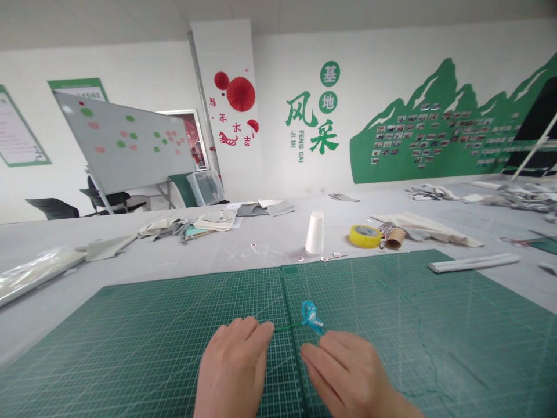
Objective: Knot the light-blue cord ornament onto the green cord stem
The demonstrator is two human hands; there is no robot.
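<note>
A small blue beaded loop piece (311,316) with white beads is held up over the green cutting mats (174,331). From it a thin green cord (287,328) runs left to my left hand (237,363), whose fingers are pinched on the cord's end. My right hand (348,368) is just below and right of the beaded piece, fingers closed at its lower blue end. What exactly lies between the right fingertips is hidden.
Behind the mats stand a white thread cone (315,233), a yellow tape roll (364,236) and a cardboard tube (395,238). A rolled white strip (474,262) lies at the right. Fabric scraps (217,220) and a plastic-wrapped roll (39,273) are at the left.
</note>
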